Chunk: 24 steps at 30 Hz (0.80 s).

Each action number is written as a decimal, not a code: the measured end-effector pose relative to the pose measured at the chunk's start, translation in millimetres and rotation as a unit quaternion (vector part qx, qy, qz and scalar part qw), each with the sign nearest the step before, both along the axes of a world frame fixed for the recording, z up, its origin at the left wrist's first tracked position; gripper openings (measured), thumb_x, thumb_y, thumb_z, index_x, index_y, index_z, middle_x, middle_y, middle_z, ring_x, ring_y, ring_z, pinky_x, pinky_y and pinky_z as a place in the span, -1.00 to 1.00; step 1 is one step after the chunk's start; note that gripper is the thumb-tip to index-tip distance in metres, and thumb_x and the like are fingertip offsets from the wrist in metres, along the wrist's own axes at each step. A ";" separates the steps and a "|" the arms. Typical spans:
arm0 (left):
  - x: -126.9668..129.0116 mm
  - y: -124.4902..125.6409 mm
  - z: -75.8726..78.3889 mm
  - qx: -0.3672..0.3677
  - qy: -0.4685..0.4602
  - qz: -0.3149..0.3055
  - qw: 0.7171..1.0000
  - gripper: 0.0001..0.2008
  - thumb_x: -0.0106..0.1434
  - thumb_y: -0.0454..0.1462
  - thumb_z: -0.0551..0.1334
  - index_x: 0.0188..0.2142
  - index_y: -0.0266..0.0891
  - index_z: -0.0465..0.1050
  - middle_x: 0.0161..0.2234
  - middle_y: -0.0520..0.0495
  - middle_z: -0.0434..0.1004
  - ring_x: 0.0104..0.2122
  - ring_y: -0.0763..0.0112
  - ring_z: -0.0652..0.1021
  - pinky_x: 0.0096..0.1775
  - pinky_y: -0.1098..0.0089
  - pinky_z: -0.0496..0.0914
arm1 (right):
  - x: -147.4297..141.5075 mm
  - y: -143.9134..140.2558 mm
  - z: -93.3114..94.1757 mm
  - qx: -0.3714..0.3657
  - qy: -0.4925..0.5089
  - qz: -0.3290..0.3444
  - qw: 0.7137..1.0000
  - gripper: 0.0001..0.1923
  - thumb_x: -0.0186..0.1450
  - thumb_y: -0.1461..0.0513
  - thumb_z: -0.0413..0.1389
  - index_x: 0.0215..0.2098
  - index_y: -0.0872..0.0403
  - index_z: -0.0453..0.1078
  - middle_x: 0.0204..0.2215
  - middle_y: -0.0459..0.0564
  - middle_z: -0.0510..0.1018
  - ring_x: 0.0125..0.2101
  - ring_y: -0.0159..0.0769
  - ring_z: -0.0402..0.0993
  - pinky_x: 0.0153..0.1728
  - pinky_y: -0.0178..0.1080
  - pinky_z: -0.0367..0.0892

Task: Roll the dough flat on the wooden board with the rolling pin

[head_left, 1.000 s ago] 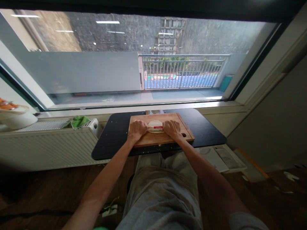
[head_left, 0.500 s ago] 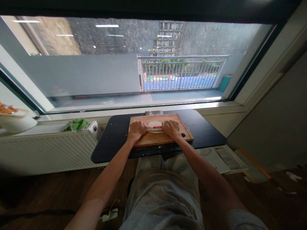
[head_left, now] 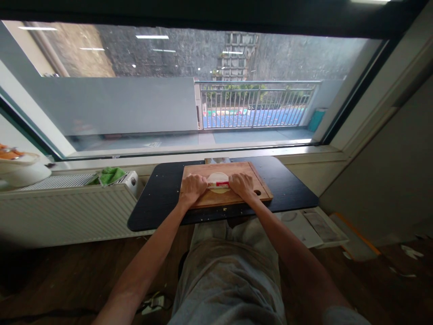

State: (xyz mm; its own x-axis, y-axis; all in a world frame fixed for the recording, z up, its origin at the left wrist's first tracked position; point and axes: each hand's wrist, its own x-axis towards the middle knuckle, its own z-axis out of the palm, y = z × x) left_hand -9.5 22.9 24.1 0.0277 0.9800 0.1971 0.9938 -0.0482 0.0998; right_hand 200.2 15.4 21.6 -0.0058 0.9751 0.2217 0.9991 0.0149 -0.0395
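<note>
My left hand (head_left: 193,187) is closed around the left end of a short, light rolling pin (head_left: 218,184) with a red label on it. On the other end, my right hand (head_left: 242,184) is wrapped in the same way. Beneath the pin lies a round, flat piece of pale dough (head_left: 218,176), showing on the far side and a little on the near side. The dough rests on a wooden cutting board (head_left: 219,200) with a dark hole near its right corner. Both pin ends are hidden in my fists.
The board lies on a small black table (head_left: 291,187) dotted with crumbs. To the left stands a white radiator (head_left: 71,216) with a green cloth (head_left: 111,175) on top, near a white container (head_left: 22,172). A large window (head_left: 135,108) rises behind the table. White boxes (head_left: 304,228) sit low at right.
The rolling pin and both hands have moved slightly toward me across the dough. More of the dough now shows beyond the pin.
</note>
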 end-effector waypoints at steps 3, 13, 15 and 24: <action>-0.7 -2.6 -0.3 0.001 0.003 -0.001 1.000 -0.49 0.48 -0.21 0.03 -0.08 -0.35 0.79 -0.05 -0.45 0.75 0.01 -0.06 0.71 0.03 0.16 0.57 | 0.2 -2.7 -0.4 -0.002 -0.003 0.002 1.000 -0.48 0.58 0.16 -0.09 -0.08 0.13 0.74 -0.08 0.26 0.77 -0.04 -0.06 0.73 -0.07 -0.23 0.45; -1.4 -13.2 3.8 -0.003 0.018 -0.011 1.000 -0.47 0.49 -0.22 0.01 -0.07 -0.35 0.79 -0.08 -0.41 0.75 0.02 -0.04 0.71 0.02 0.18 0.56 | 1.3 -9.0 -1.0 -0.004 -0.004 -0.001 1.000 -0.48 0.58 0.14 -0.09 -0.08 0.14 0.73 -0.07 0.26 0.77 -0.03 -0.03 0.73 -0.06 -0.21 0.46; -1.3 -14.6 3.9 0.001 0.017 -0.014 1.000 -0.46 0.49 -0.22 -0.01 -0.07 -0.36 0.79 -0.08 -0.41 0.75 0.02 -0.04 0.71 0.01 0.18 0.57 | 1.5 -9.4 -0.9 -0.006 -0.001 0.002 1.000 -0.48 0.58 0.15 -0.09 -0.07 0.14 0.73 -0.07 0.25 0.77 -0.02 -0.04 0.73 -0.05 -0.22 0.46; -2.4 -18.6 -0.6 0.012 0.024 -0.023 0.999 -0.47 0.49 -0.20 0.01 -0.12 -0.32 0.80 -0.09 -0.40 0.76 0.00 -0.04 0.71 -0.01 0.16 0.56 | -2.3 -21.8 3.7 -0.017 -0.011 0.001 1.000 -0.48 0.59 0.18 -0.12 -0.04 0.13 0.72 -0.05 0.25 0.76 0.01 -0.03 0.72 -0.03 -0.20 0.47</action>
State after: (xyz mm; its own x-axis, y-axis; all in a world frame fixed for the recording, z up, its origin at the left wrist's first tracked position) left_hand -12.0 4.3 23.5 0.0826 0.9724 0.2181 0.9942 -0.0956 0.0495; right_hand 197.9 -6.4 25.3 -0.0129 0.9819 0.1892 0.9997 0.0168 -0.0190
